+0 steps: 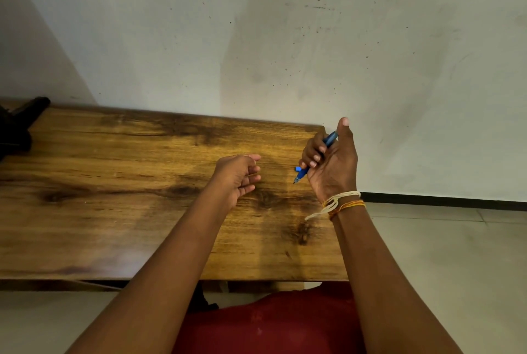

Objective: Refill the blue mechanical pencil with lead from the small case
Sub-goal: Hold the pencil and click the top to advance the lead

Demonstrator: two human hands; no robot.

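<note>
My right hand (332, 162) grips the blue mechanical pencil (330, 138) above the table's far right corner, palm toward me, thumb raised. The pencil runs diagonally: its upper end shows by my thumb and its tip (296, 180) points down-left. My left hand (238, 178) hovers just left of it over the wooden table (114, 196), fingers loosely curled and pinched together; whether something thin lies between the fingertips is too small to tell. The small lead case is not in sight.
A dark object (17, 125) lies at the table's far left corner. A pale wall stands right behind the table. Tiled floor (442, 253) lies to the right. Thread bands (339, 205) circle my right wrist.
</note>
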